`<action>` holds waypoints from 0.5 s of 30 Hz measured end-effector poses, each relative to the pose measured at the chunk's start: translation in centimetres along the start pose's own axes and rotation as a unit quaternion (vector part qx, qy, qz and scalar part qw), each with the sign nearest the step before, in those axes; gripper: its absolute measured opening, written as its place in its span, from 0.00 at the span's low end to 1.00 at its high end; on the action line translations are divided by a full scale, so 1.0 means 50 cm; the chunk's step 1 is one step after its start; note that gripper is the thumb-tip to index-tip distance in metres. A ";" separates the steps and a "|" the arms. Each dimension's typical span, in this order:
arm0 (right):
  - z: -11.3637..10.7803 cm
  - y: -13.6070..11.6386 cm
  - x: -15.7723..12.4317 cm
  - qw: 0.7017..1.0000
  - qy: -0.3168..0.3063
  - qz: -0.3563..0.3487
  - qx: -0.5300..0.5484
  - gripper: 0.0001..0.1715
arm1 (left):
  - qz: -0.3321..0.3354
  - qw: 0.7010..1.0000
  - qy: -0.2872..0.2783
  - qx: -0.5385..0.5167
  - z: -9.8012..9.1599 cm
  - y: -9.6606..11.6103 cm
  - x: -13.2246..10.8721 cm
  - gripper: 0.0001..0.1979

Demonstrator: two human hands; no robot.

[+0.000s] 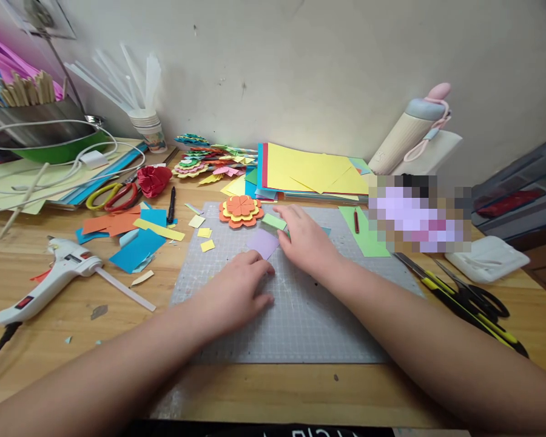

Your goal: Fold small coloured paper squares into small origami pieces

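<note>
Both my hands rest on a grey cutting mat (300, 315) on a wooden desk. My left hand (239, 291) lies with its fingers curled, its fingertips pressing the near corner of a small lilac paper square (262, 243). My right hand (307, 240) is laid flat over the square's right edge, its fingers also touching a small light green paper piece (273, 221). An orange and yellow layered paper flower (241, 210) lies at the mat's far edge, just beyond both hands.
A white glue gun (50, 279) lies at the left among blue, orange and yellow scraps (136, 240). Stacked coloured paper sheets (309, 173) and finished paper flowers (200, 161) sit at the back. Black and yellow scissors (464, 300) lie at the right, red and yellow scissors (113, 195) at the left.
</note>
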State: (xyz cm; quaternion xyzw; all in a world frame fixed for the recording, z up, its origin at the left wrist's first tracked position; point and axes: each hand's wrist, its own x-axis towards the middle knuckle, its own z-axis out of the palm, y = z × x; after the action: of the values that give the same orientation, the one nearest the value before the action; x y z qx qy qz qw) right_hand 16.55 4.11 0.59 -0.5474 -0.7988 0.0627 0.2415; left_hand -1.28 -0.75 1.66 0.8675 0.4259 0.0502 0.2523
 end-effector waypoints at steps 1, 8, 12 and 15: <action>-0.001 -0.008 -0.001 1.000 -0.011 0.006 -0.019 0.18 | 0.008 1.000 0.013 0.024 0.006 0.000 -0.009 0.18; -0.002 -0.044 0.012 0.982 -0.147 0.077 -0.087 0.30 | -0.003 0.993 0.102 0.061 0.015 -0.021 -0.028 0.12; 0.004 -0.041 0.031 0.975 -0.186 0.101 -0.067 0.36 | -0.048 0.979 0.196 0.021 -0.006 -0.045 -0.019 0.08; 0.004 -0.042 0.037 0.971 -0.211 0.107 -0.046 0.37 | -0.057 0.976 0.211 0.011 -0.010 -0.061 -0.014 0.07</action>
State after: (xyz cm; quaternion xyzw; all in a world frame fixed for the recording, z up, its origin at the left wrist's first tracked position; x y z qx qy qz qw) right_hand 14.17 5.01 1.77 -0.6145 -0.7707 0.1652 0.0344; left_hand -4.03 0.46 0.71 0.8142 0.5192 0.2128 0.1492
